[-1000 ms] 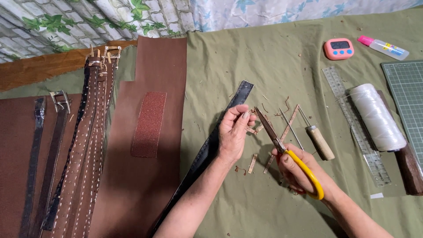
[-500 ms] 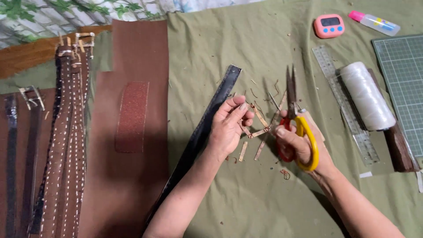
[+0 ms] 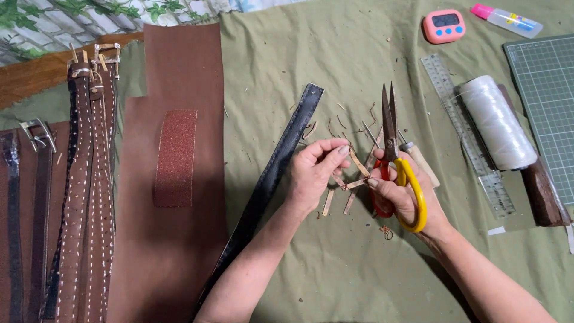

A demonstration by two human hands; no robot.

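Observation:
My right hand [image 3: 402, 192] grips scissors [image 3: 392, 139] with yellow and red handles, blades closed and pointing away from me. My left hand [image 3: 315, 170] pinches something thin between thumb and fingers, too small to make out, just above several tan leather offcuts [image 3: 350, 179] on the green cloth. A long black leather strap [image 3: 272, 178] lies diagonally beside my left wrist. An awl with a wooden handle [image 3: 418, 160] rests behind the scissors.
Brown leather sheet [image 3: 173, 239] with a sandpaper strip [image 3: 176, 157] at left, beside several stitched belts [image 3: 84, 197]. A thread spool [image 3: 495, 122], clear ruler [image 3: 469, 139], cutting mat [image 3: 547, 90], pink timer [image 3: 443, 25] and glue tube [image 3: 507, 19] lie at right.
My right hand has turned the scissors from slanting to pointing straight away. My left hand has come off the strap's end and now pinches near the offcuts.

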